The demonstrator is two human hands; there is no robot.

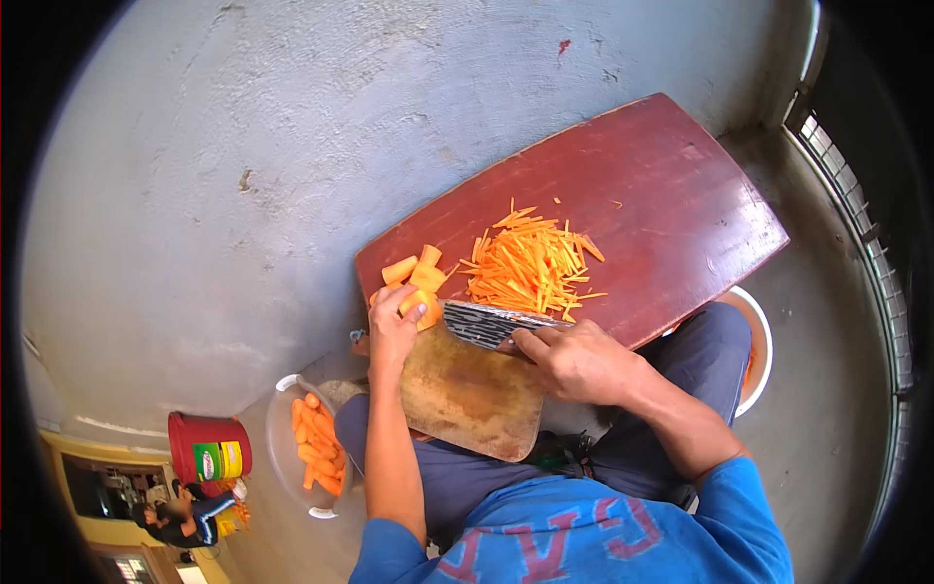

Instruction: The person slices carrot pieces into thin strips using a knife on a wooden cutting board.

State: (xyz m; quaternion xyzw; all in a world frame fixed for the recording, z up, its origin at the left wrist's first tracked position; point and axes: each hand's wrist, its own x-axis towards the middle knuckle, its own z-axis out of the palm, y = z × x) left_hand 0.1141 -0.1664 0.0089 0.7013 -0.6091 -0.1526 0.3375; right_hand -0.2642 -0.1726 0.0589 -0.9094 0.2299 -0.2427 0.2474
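My left hand is closed around a thick carrot piece at the left end of the red table. Several other cut carrot chunks lie just beyond it. In my right hand is a cleaver with a dark, patterned blade, its handle hidden by my fingers. The blade lies between a heap of carrot strips and the wooden cutting board. The board's near end reaches over my lap, with its surface stained and wet-looking.
The red table stands against a rough wall. On the floor at left, a clear basin holds whole peeled carrots, near a red bucket. A white tub is beside my right knee. Another person sits at far left.
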